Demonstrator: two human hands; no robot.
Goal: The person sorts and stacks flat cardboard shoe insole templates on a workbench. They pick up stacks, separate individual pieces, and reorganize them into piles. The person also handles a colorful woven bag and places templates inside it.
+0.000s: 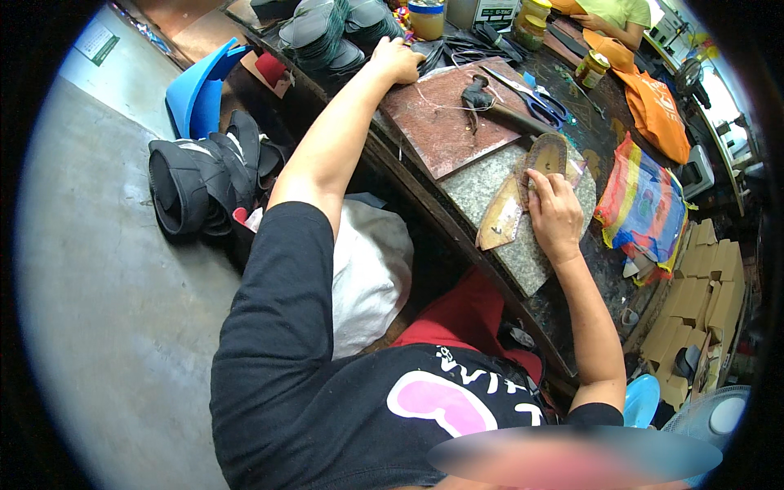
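My left hand [398, 62] reaches to the far side of the bench, beside piles of dark sole-shaped pieces [314, 37]. Its fingers look apart, though their tips are partly hidden, and I see nothing held. Over a speckled stone slab [535, 265], my right hand [557, 211] is closed with its fingertips on a tan, flat, sole-shaped piece [500, 219]. A rounded tan piece with a dark border [545, 153] lies just beyond those fingers. Left of it is a reddish-brown board [437, 131], bearing a hammer [510, 117] and a loop of pale thread. Blue-handled scissors [539, 104] lie beside the hammer.
Jars [426, 20] and dark strips [490, 45] crowd the far bench. To the right lie a colourful plastic bag [645, 200], an orange bag [657, 114] and cardboard boxes [698, 286]. Black rolled pieces [192, 180] stand left. Another person's arm [625, 33] shows at the far right.
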